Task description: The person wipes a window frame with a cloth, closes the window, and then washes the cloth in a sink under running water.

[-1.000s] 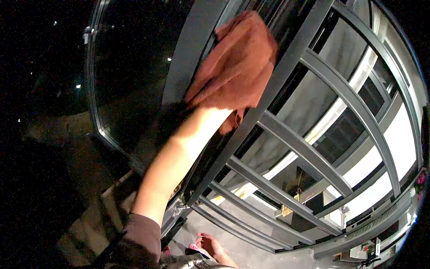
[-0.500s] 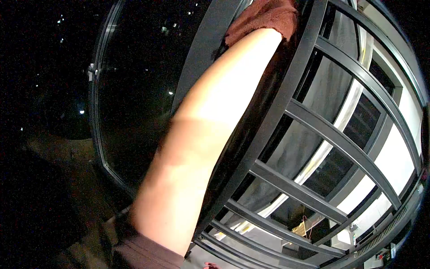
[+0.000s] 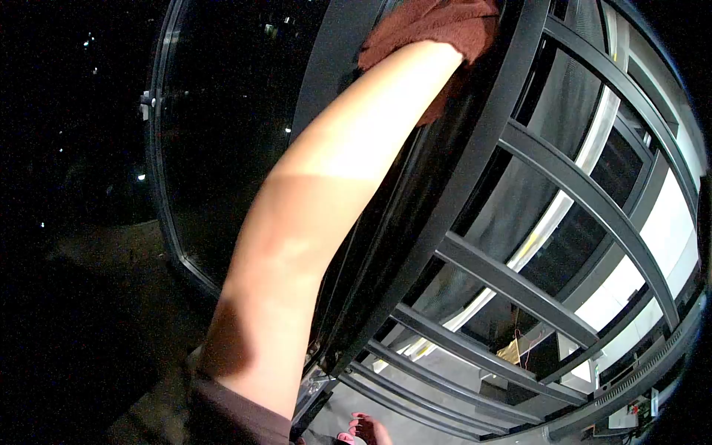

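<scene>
My left arm (image 3: 297, 215) stretches from the lower left up to the top of the view. A fuzzy reddish-brown cloth (image 3: 437, 26) covers the hand at its end, hiding the fingers. The cloth rests against the dark frame (image 3: 319, 74) beside the glass, and a fold of it hangs below the wrist. Low at the bottom edge is what looks like my right hand (image 3: 377, 432), small and partly cut off, its bent fingers apart. A small pink and white thing (image 3: 345, 437) shows beside those fingers; I cannot tell what it is.
A dark metal railing with several bars (image 3: 519, 282) curves along the right. On the left, an outward-standing window pane (image 3: 222, 148) with a latch (image 3: 147, 104) borders the dark outdoors. Behind the bars are a pale wall (image 3: 671, 222) and a grey floor (image 3: 423, 397).
The view has shifted, so the arm sits further left and the bars lower. More of the brown cloth shows below my left wrist. More of the right hand has come into view.
</scene>
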Demonstrator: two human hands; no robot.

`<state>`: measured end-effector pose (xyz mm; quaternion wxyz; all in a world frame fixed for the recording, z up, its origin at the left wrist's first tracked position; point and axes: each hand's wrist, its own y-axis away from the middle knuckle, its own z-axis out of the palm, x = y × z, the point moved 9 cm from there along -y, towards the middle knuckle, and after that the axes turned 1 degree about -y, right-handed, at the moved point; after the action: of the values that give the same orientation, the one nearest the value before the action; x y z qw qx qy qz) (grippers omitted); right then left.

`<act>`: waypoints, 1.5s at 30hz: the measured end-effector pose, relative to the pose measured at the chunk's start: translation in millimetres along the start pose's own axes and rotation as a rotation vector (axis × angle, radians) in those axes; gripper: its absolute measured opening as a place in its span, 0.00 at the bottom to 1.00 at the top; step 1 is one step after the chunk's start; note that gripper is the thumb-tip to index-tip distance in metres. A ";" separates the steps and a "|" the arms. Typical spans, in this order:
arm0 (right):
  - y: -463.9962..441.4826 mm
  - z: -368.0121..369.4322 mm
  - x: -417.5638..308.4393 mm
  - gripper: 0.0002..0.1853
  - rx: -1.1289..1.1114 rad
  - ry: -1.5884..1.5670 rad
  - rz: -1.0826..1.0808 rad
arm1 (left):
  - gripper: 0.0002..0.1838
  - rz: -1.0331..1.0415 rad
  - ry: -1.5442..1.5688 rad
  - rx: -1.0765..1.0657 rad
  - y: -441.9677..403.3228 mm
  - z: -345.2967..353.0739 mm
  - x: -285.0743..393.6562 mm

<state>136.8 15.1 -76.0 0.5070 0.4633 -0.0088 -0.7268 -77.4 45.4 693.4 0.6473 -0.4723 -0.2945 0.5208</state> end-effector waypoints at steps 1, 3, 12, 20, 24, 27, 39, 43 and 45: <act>3.8 9.9 -5.7 0.13 0.014 0.034 -0.033 | 0.22 0.003 0.003 -0.004 5.1 -17.7 -8.9; 13.3 19.7 -3.7 0.11 0.095 -0.004 0.024 | 0.22 0.381 -0.354 -0.308 33.3 -22.6 0.9; 24.0 30.2 0.0 0.10 0.168 0.022 0.067 | 0.18 -0.064 0.458 -0.027 106.1 -69.1 -6.8; 2.5 39.0 11.3 0.16 0.039 0.150 0.166 | 0.18 -0.003 0.377 -0.094 165.0 -96.4 3.3; -0.9 45.6 15.3 0.17 0.044 0.194 0.157 | 0.18 -0.001 0.405 -0.147 201.7 -104.5 5.6; -2.2 39.6 20.5 0.17 0.008 0.156 0.168 | 0.18 0.002 0.404 -0.192 231.0 -119.0 9.3; -2.2 44.1 24.2 0.15 0.003 0.176 0.172 | 0.18 0.046 0.347 -0.299 307.4 -141.6 33.9; -2.2 39.1 25.7 0.15 -0.018 0.160 0.142 | 0.18 0.085 0.293 -0.340 343.7 -157.5 42.3; -0.7 38.8 22.1 0.15 -0.025 0.140 0.134 | 0.18 0.107 0.251 -0.366 364.7 -164.6 45.6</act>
<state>108.6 -18.7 -68.9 0.5593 0.5052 0.0047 -0.6572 -65.2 42.8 290.9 0.5540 -0.6577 -0.2757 0.4295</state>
